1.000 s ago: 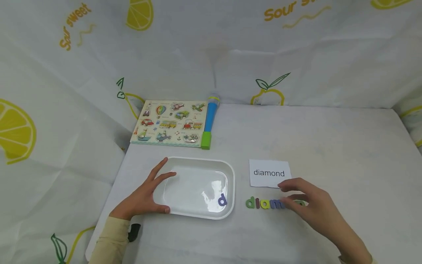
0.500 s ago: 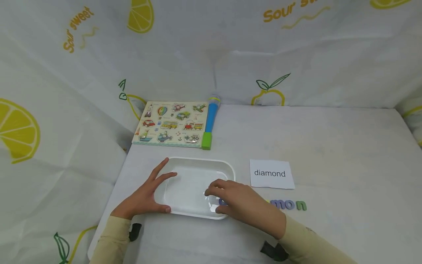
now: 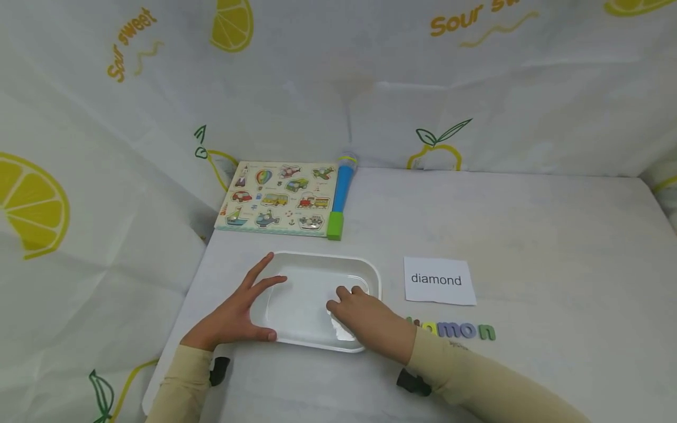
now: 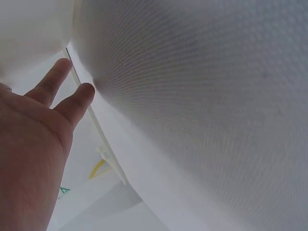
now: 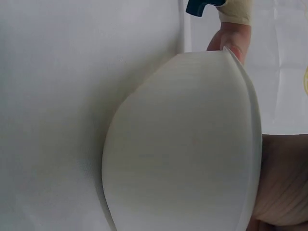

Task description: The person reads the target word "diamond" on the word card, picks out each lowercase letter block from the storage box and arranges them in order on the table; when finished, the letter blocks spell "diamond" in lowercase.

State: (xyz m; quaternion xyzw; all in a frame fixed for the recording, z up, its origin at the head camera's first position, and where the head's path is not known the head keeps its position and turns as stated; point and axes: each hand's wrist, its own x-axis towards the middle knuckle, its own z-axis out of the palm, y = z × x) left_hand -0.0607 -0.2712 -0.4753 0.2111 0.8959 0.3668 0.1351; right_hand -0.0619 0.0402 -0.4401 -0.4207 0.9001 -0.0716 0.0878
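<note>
A white tray (image 3: pixel 304 302) lies in front of the body. My left hand (image 3: pixel 230 317) holds its left end, thumb at the near rim and a finger at the far rim; two extended fingers (image 4: pixel 77 103) show in the left wrist view. My right hand (image 3: pixel 372 323) reaches over the tray's right side with its fingers bent down inside. The purple letter d lying there before is hidden beneath this hand, and I cannot tell whether the fingers pinch it. In the right wrist view the tray's outer wall (image 5: pixel 183 144) blocks the fingertips.
Coloured letters, among them a purple m (image 3: pixel 448 329) and a green n (image 3: pixel 486 332), form a row right of the tray, partly behind the right forearm. Above them lies a card (image 3: pixel 439 281) reading "diamond". Farther back are a vehicle picture board (image 3: pixel 280 200) and a toy microphone (image 3: pixel 342 194).
My right hand has left the row of letters, moved left into the tray and bent its fingers down, covering the purple d. My left hand has stayed on the tray.
</note>
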